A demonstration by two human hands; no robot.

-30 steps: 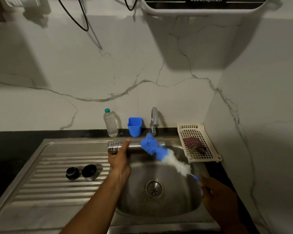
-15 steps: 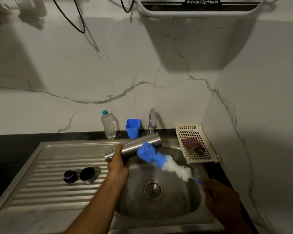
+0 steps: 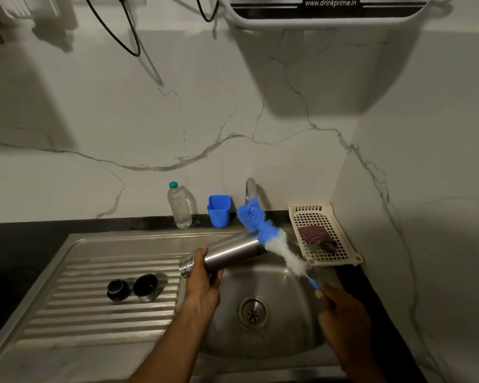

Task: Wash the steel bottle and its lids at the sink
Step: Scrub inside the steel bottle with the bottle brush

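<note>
One head-worn wide-angle camera looks forward and down, near the sink (image 3: 288, 338).

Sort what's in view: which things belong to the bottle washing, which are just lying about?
Job: steel bottle, left hand; brush, right hand; black lid, steel cap on the drainboard; sink; tap.
Lying about: plastic water bottle, blue cup, white basket holding a scrub pad.

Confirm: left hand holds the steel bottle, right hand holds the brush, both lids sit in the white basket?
Not the basket. The head view shows both lids on the ribbed drainboard, left of the basin; the white basket holds a scrub pad. The rest holds.
</note>
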